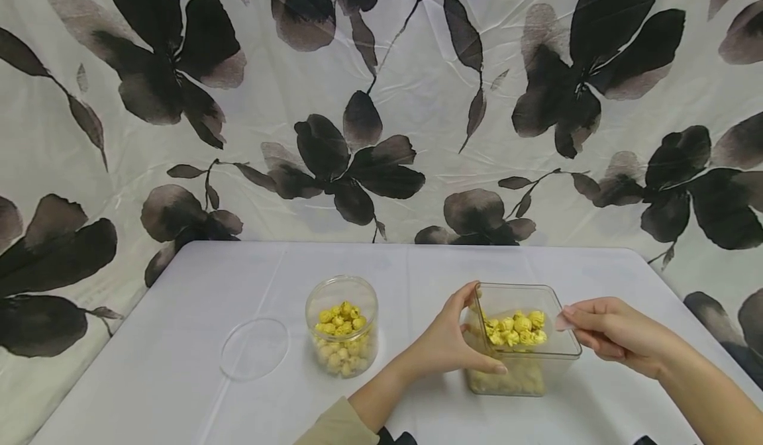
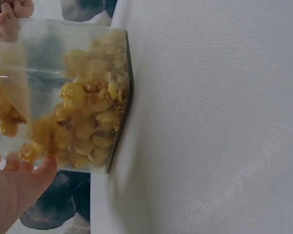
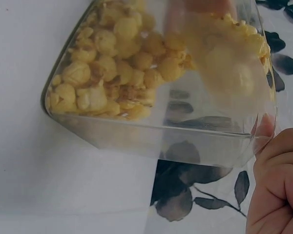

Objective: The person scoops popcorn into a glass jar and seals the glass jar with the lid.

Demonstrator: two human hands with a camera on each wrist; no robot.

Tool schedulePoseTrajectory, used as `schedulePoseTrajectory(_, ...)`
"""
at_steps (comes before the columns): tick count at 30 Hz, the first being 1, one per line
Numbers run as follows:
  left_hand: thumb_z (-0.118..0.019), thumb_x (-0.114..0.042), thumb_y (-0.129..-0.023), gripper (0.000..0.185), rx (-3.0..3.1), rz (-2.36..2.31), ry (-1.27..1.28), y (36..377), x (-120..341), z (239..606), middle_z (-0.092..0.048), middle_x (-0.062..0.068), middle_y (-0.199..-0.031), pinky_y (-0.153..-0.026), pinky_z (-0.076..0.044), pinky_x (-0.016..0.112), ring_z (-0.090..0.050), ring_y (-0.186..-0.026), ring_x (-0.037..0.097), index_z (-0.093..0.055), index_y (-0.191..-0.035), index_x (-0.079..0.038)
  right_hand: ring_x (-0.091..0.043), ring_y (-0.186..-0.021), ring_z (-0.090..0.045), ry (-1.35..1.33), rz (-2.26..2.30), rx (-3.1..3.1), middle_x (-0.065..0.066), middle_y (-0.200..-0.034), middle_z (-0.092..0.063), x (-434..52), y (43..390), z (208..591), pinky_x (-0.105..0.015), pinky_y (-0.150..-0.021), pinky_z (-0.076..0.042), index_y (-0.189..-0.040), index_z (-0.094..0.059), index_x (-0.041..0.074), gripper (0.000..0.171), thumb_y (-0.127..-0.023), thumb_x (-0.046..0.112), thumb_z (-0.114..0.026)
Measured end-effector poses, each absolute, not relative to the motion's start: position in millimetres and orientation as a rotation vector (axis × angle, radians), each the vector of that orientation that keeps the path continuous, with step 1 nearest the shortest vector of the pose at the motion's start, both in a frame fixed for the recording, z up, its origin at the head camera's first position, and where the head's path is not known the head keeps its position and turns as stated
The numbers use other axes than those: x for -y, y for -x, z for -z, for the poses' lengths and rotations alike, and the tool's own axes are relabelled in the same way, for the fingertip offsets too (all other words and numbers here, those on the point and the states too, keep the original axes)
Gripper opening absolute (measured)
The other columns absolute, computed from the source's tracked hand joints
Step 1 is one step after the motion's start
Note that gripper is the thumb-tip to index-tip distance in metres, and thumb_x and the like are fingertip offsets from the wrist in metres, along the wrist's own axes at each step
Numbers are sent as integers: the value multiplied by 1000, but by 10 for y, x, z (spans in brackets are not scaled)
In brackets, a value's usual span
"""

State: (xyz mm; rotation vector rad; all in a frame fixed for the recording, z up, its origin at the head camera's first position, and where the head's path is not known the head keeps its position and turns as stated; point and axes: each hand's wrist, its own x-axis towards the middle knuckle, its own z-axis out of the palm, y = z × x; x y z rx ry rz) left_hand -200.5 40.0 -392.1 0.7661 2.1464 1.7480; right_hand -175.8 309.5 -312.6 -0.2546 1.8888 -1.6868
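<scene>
A clear rectangular container (image 1: 551, 367) of yellow popcorn (image 1: 515, 329) stands at the table's right. My left hand (image 1: 456, 346) grips its left side, thumb on the near wall and fingers around the far side. At the opposite side, my right hand (image 1: 620, 332) pinches the handle of a translucent scoop (image 3: 222, 83). The scoop reaches inside the container and carries popcorn above the pile, as the right wrist view shows through the wall. Left of the container is a clear round jar (image 1: 341, 293), also partly filled with popcorn.
A clear round lid (image 1: 255, 349) lies flat on the white table (image 1: 179, 365), left of the jar. Behind the table hangs a flower-printed cloth (image 1: 381, 67). Two dark objects (image 1: 396, 437) poke in at the bottom edge of the head view.
</scene>
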Motion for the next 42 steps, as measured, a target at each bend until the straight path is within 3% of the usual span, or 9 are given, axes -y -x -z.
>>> schedulePoseTrajectory(15, -88, -21, -62, 112, -2129, -1746, -761, 2008, -392, 3901, -25, -10, -145, -99, -36, 28, -23, -133, 7, -16, -147, -30, -1, -44, -31, 244, 1703, -1863, 9, -59, -49, -3103, 1827, 3100, -25, -42, -12, -93, -67, 9, 31, -102, 15, -38)
schedulePoseTrajectory(29, -88, -20, -62, 112, -2132, -1742, -760, 2011, -398, 3896, -25, -10, -144, -100, -36, 29, -23, -134, 8, -16, -147, -29, -15, -45, -11, 302, 1755, -1777, 9, -60, -49, -3169, 1803, 3127, -30, -42, -5, -96, -66, 9, 32, -102, 13, -36)
schedulePoseTrajectory(42, -88, -20, -62, 112, -2135, -1737, -768, 2004, -396, 3899, -26, -11, -143, -100, -35, 30, -23, -133, 7, -16, -147, -31, -16, -46, -9, 300, 1810, -1656, 10, -63, -51, -3256, 1742, 3181, -28, -42, -5, -100, -68, 10, 35, -103, 13, -33)
